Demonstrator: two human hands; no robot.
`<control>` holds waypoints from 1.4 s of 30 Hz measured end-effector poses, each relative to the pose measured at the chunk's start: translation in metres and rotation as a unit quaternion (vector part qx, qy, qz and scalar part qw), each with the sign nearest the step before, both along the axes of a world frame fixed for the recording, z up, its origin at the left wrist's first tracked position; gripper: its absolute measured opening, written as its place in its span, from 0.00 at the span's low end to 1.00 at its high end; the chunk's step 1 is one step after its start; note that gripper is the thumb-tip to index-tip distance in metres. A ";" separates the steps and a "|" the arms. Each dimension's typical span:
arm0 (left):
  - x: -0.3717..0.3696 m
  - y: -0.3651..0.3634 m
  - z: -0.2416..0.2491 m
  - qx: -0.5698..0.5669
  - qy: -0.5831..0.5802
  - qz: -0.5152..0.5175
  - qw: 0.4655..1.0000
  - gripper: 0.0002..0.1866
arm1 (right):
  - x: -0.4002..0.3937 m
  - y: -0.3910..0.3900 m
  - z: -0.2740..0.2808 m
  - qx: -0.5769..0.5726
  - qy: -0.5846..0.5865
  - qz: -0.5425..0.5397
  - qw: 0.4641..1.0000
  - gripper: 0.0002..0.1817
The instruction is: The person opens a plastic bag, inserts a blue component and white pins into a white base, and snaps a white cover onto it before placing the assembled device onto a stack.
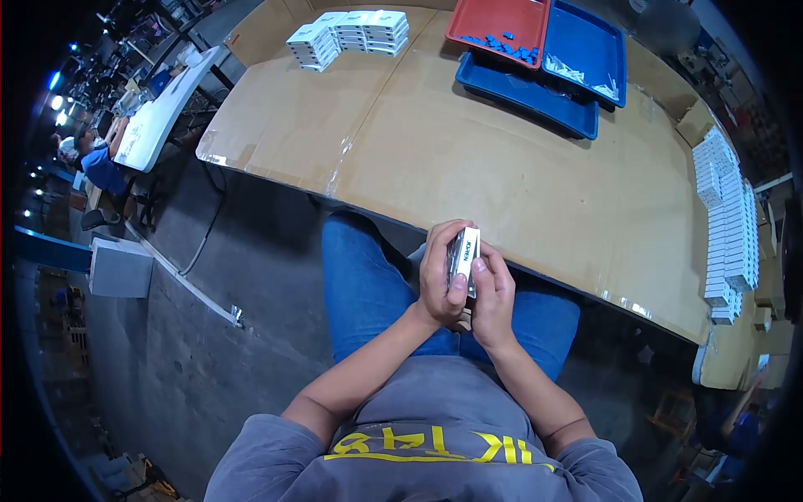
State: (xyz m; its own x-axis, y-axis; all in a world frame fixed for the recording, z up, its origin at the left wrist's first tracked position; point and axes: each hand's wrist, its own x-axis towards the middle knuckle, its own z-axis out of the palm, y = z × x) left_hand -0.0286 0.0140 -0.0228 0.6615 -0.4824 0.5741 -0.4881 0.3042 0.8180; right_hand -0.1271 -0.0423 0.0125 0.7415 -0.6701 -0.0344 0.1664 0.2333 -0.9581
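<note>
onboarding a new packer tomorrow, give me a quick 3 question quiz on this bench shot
1. True or false: both hands hold the small white box above the lap, short of the cardboard-covered table.
2. Which tray holds the small blue parts? A) red tray B) upper blue tray C) lower blue tray
3. Fill in: rows of white boxes lie along the table's ____ edge.

Key: 1 true; 2 A; 3 right
</note>
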 end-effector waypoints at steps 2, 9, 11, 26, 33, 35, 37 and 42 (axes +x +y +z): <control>-0.002 0.002 0.000 -0.023 0.011 -0.003 1.000 0.39 | -0.003 0.001 0.002 -0.021 -0.002 0.012 1.000 0.22; -0.001 0.007 -0.001 -0.011 0.045 -0.047 0.998 0.49 | 0.003 0.003 0.006 -0.030 -0.002 0.017 0.999 0.24; 0.007 0.004 -0.004 0.000 0.015 -0.065 0.998 0.52 | 0.002 -0.006 0.001 -0.022 0.025 0.017 0.999 0.25; 0.004 0.014 0.016 0.098 0.597 -0.215 0.767 0.39 | -0.015 -0.056 -0.019 -0.487 0.025 0.094 0.868 0.42; -0.004 0.010 0.031 0.096 0.637 -0.263 0.719 0.34 | -0.011 -0.063 -0.021 -0.543 -0.026 0.056 0.838 0.40; -0.001 0.010 0.023 0.100 0.632 -0.273 0.718 0.33 | -0.011 -0.061 -0.025 -0.549 -0.040 0.039 0.834 0.40; 0.002 0.010 0.023 0.111 0.625 -0.281 0.720 0.33 | -0.011 -0.060 -0.026 -0.551 -0.045 0.033 0.833 0.41; 0.004 0.012 0.023 0.128 0.608 -0.290 0.728 0.33 | -0.013 -0.057 -0.030 -0.510 -0.059 0.025 0.858 0.40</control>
State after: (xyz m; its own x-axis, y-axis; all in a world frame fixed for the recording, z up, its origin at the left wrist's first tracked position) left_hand -0.0248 0.0257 -0.0002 0.2474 -0.8715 -0.4234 0.7946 -0.0676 0.6034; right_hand -0.1400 -0.0997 -0.0178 0.7287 -0.2747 0.6274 0.2899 -0.7062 -0.6460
